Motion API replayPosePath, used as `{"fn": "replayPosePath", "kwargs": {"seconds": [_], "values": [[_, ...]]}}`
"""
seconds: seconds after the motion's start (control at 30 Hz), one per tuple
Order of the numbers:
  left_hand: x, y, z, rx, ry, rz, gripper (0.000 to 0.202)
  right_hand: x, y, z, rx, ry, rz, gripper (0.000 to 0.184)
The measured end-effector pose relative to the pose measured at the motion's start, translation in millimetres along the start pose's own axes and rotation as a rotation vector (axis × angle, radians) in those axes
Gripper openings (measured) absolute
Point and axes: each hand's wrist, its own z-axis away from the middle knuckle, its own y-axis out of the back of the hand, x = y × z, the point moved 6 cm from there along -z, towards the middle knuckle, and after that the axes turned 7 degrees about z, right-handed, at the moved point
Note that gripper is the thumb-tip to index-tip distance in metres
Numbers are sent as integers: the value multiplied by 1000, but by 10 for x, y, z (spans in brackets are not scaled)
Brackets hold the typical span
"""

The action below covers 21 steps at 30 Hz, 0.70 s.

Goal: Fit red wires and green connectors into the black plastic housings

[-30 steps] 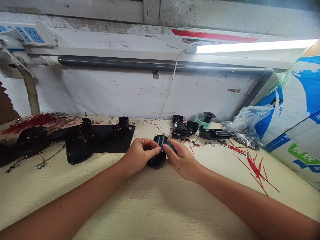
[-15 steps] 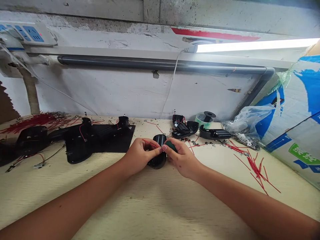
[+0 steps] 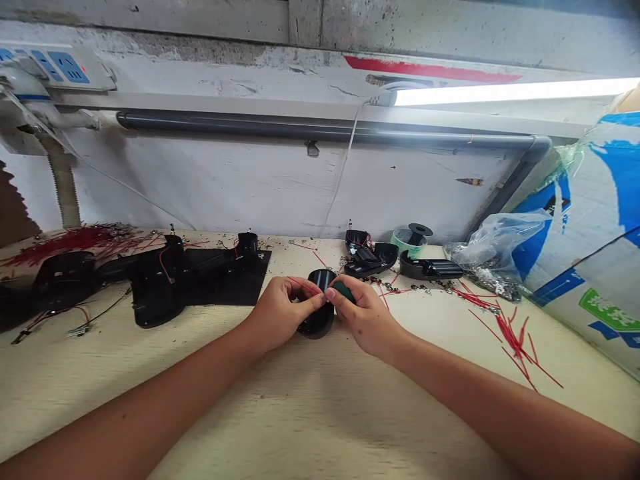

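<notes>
black plastic shell (image 3: 318,325) sits on the desk (image 3: 320,407) between both hands, long axis running roughly away from the person, near end low by the wrists' line, far end up between the fingers. left hand (image 3: 283,315) is on its left side, grip narrow, fingers pinched on a thin red wire (image 3: 303,286) that runs toward the shell's top. right hand (image 3: 367,321) is on its right side, grip narrow, holding a dark green piece (image 3: 343,291) against the shell's upper right edge; exact part hard to tell, fingers cover most of it. fingertips of both hands nearly meet over the shell, neither clearly nearer. around it: black mat (image 3: 225,283) with black housings (image 3: 157,297) to the left, open black shells (image 3: 371,261) ahead right, green tape roll (image 3: 407,240) behind those, loose red wires (image 3: 515,343) far right.
</notes>
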Motion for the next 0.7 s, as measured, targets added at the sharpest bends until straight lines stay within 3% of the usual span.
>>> {"fn": "replayPosePath", "kwargs": {"seconds": [0.27,0.47,0.6,0.7], "values": [[8,-21,8,-33,15,8,35,7,22,12,7,38,91,33],[31,-11,12,-29,7,18,33,-25,37,66,90,40,95,33],[59,9,40,3,44,-8,30,-53,198,96,240,18,242,34],[71,24,43,17,50,-14,28,-51,283,102,260,4,495,33]]}}
